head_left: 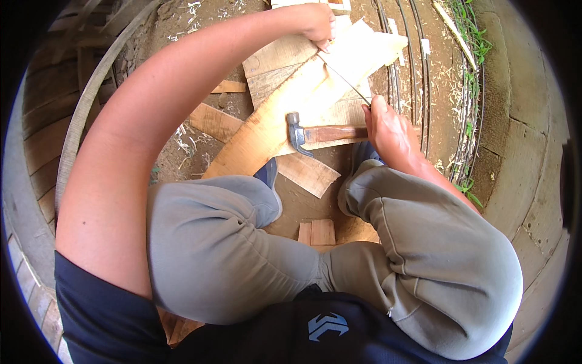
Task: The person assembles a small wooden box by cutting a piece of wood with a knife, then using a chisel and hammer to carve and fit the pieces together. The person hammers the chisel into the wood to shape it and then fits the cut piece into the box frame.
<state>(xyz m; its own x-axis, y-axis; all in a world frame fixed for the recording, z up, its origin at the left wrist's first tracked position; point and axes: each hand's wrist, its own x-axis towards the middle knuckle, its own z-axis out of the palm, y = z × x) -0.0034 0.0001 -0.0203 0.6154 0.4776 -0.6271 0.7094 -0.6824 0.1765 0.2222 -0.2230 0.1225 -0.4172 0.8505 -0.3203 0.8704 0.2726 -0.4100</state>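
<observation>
A thin, dark, wire-like length [345, 79] runs slantwise over a pale wooden board [267, 136]. Its far end meets the curled fingertips of my left hand [316, 25], closed at the top of the view. My right hand [388, 130] is closed around the near end, thumb along it. A claw hammer [333, 133] lies across the boards, its dark head to the left; the handle's end passes by or under my right hand, and I cannot tell if they touch. Strong glare hides part of the board.
Loose wood pieces [308, 174] lie between my shoes, with a small block [316, 232] nearer me. Long dark rods or cables [413, 67] run along the right, beside grass [476, 36] and a paved strip [521, 158]. A curved timber edge [91, 103] stands at left.
</observation>
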